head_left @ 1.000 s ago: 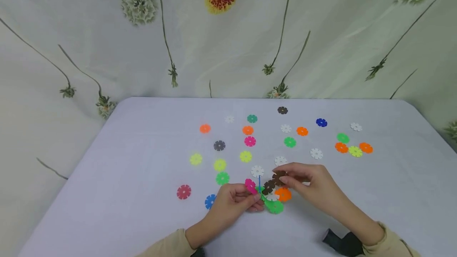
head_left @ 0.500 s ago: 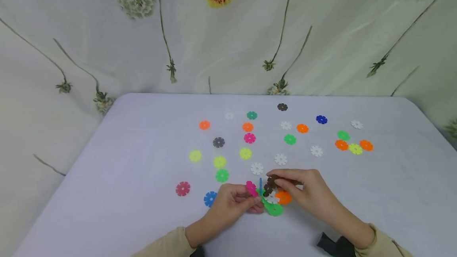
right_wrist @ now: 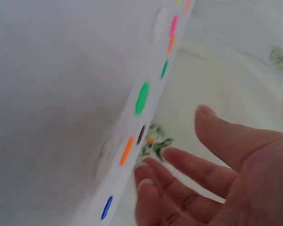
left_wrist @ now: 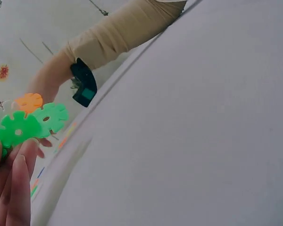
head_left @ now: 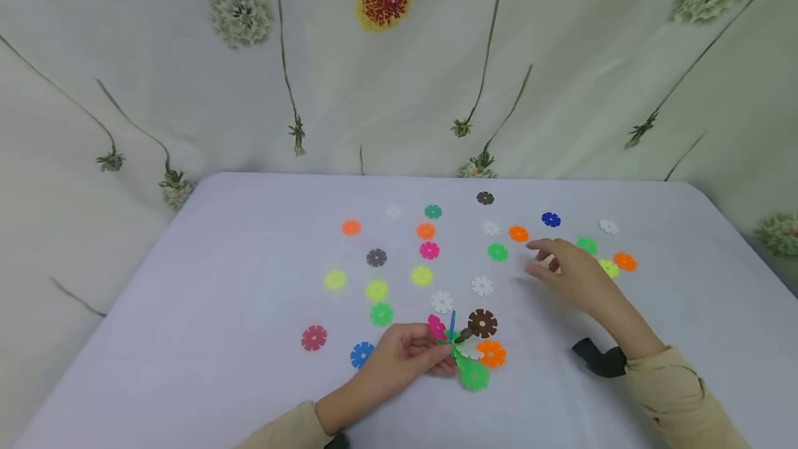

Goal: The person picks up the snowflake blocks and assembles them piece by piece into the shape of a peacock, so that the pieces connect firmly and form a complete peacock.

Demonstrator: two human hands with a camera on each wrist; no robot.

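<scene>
The left hand (head_left: pixel 405 355) lay low on the white cloth-covered tabletop (head_left: pixel 187 338), its forearm in a tan sleeve (head_left: pixel 287 432) running back toward the body. Its grip was closed: thumb and fingertips (left_wrist: pixel 12 176) pinched the near edge of a small cluster of interlocked plastic snowflake discs (head_left: pixel 470 348). From that grip the cluster spread away to the hand's right, a brown disc (head_left: pixel 482 323) at its far side, an orange disc (head_left: pixel 491 353) beyond it, a bright green disc (head_left: pixel 473 375) nearest the body, and a pink disc (head_left: pixel 436 326) right above the fingertips.

The right hand (head_left: pixel 570 270) hovered well apart from the cluster, farther out over the tabletop, wrist raised and forearm slanting back to a tan cuff. Its grip was open, fingers (right_wrist: pixel 193 169) spread and relaxed, holding nothing. Just past its fingertips lay a loose orange snowflake disc (head_left: pixel 518 233) and a loose green snowflake disc (head_left: pixel 497 252); a white one (head_left: pixel 482 286) lay between the two hands.
</scene>
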